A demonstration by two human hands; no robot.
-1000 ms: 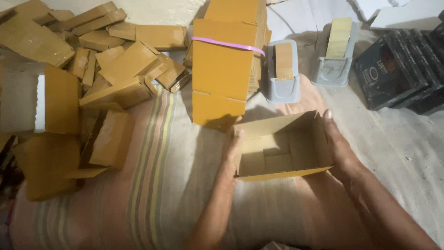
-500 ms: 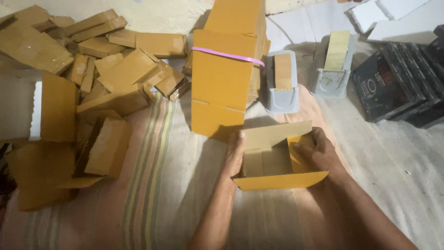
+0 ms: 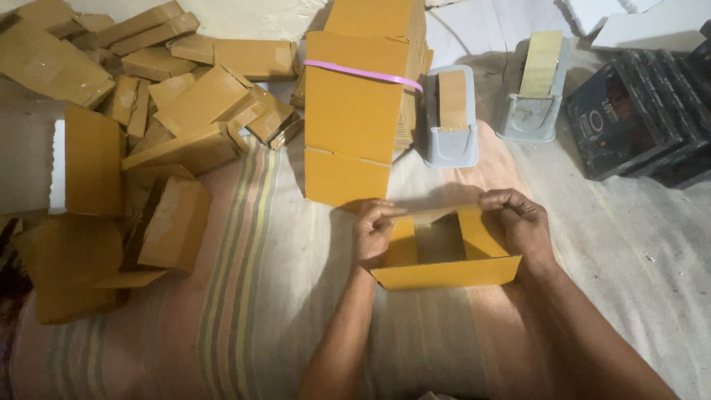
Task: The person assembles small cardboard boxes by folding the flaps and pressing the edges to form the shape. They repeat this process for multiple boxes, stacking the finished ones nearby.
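Cardboard fills most of what I see, and the piece that matters is the small yellow-brown box right in front of me on the striped cloth, just beside the foot of the tall banded stack of flat blanks. My left hand is clenched on the box's left end, fingers curled over the top edge, and my right hand grips the right end the same way; between them the far flap is folded over across the opening. The box's long axis runs left to right, square to my forearms, so each hand sits at 1 end of it and neither is nearer than the other. The near flap lies open toward me, below both wrists, with no finger on it. Inside, the box looks dark and I cannot tell whether anything is in it.

Beyond the box stand 2 grey tape dispensers, the closer one straight ahead of my left hand. A heap of folded boxes lies well off to my left, and dark printed cartons sit far right.
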